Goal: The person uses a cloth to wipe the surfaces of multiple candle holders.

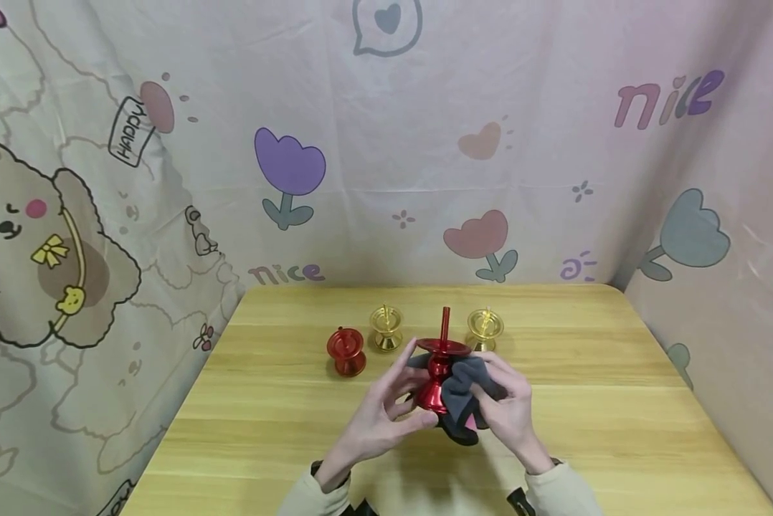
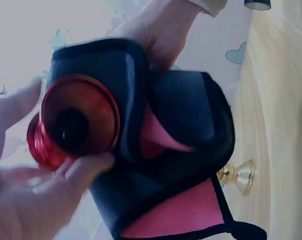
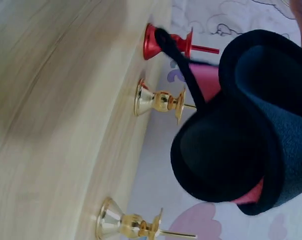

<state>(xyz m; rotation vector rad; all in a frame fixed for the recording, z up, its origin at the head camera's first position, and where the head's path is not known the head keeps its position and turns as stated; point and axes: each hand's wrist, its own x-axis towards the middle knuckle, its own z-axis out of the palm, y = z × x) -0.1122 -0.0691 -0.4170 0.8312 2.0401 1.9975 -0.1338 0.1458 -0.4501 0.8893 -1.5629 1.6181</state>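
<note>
My left hand holds a shiny red candlestick upright above the table, its thumb at the base rim. The candlestick has a flared foot, a round dish and a thin spike; the hollow underside of the foot faces the left wrist view. My right hand grips a dark grey cloth with black edging and a pink reverse, pressed against the candlestick's stem and foot. In the right wrist view the folded cloth fills the right side and hides the held candlestick.
On the wooden table, another red candlestick stands to the left. A gold candlestick is behind it, and a second gold candlestick stands behind my right hand. A printed curtain hangs around the table.
</note>
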